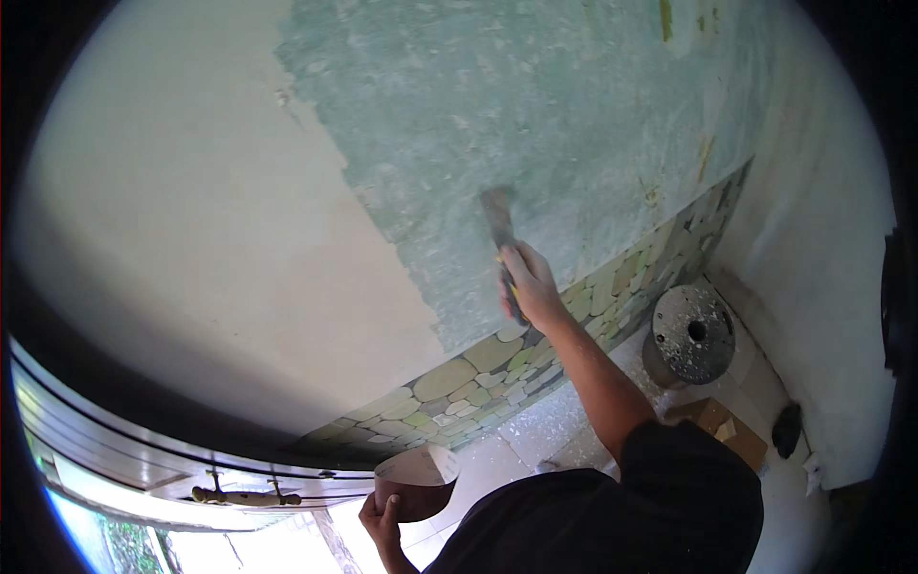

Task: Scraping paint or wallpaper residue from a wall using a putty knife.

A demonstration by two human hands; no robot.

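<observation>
My right hand (pixel 531 285) grips the dark and yellow handle of a scraper (pixel 496 208). Its wide metal blade, slightly blurred, lies against or very close to the green patch of wall (pixel 430 143). To the left of that patch, along a ragged edge, the wall has a smooth whitish coat (pixel 215 215). Low in the view, my left hand (pixel 385 520) holds a curled sheet of sandpaper (pixel 414 495), brown outside, with a pale inner side that bears printing.
A band of stone-patterned tiles (pixel 448 377) runs along the wall's foot. White flakes lie on the tiled floor (pixel 552 427). A speckled round drum (pixel 692 333) and a cardboard box (pixel 724 434) stand at right. At lower left is a door with a handle (pixel 247 496).
</observation>
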